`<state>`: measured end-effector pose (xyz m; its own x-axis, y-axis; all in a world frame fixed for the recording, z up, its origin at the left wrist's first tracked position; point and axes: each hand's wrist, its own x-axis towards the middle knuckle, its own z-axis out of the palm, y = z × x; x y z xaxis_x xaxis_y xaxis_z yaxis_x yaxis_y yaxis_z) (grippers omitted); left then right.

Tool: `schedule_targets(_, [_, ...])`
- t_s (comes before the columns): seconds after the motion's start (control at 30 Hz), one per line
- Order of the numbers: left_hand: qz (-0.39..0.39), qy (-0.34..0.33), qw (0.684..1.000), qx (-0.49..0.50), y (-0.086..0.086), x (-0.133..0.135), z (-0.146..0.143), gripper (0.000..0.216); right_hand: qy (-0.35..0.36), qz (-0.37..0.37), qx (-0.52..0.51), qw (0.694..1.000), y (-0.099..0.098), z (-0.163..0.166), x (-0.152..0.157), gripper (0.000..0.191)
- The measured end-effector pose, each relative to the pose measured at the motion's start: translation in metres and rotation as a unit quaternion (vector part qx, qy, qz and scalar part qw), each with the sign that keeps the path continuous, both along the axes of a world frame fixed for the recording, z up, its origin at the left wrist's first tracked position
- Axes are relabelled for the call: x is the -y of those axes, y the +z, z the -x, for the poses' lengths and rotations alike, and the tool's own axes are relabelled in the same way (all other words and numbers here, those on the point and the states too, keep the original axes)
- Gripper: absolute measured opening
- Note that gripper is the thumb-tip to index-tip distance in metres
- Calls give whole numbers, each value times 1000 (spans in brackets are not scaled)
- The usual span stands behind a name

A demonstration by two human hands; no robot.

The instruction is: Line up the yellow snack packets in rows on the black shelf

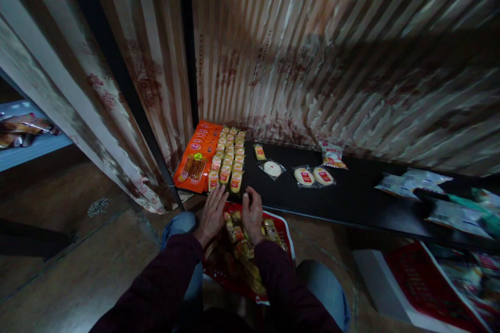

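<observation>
My left hand (213,213) reaches forward with its fingers stretched to the front of the rows of small yellow snack packs (228,158) on the black shelf (351,197). My right hand (253,213) is beside it at the shelf's front edge, fingers curled; what they hold, if anything, is hidden. Below both hands lies a red box (287,237) full of the same yellow packs, resting between my knees. A stack of orange packets (197,158) lies left of the yellow rows.
Farther right on the shelf lie one yellow pack (260,152), round wrapped cakes (272,169) (313,176), a small snack bag (333,155) and clear bags (414,182). A striped wall rises behind. Another red box (425,281) sits on the floor at right.
</observation>
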<state>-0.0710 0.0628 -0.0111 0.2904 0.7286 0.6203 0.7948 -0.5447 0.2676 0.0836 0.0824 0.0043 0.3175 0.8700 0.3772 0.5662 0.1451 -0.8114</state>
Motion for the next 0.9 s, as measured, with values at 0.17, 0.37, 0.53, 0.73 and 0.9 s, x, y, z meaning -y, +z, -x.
schedule_targets(0.17, [23, 3, 1000, -3, -5, 16, -7, 59, 0, -12, 10, 1000, -6, -3, 13, 41])
schedule_targets(0.37, [52, -19, 998, -8, -16, 23, -9, 55, 3, 0, 18, 1000, -13, 0, 23, 37])
schedule_targets(0.53, [140, -46, 989, -26, -38, 41, -20, 56, 25, 37, 52, 998, -37, 3, 41, 35])
schedule_targets(0.73, [263, -18, 964, -42, -85, 73, -35, 67, 69, 215, 165, 960, -78, -14, 71, 33])
schedule_targets(0.9, [350, 49, 935, -11, -88, 90, -40, 66, 129, 284, 194, 930, -87, -22, 90, 39])
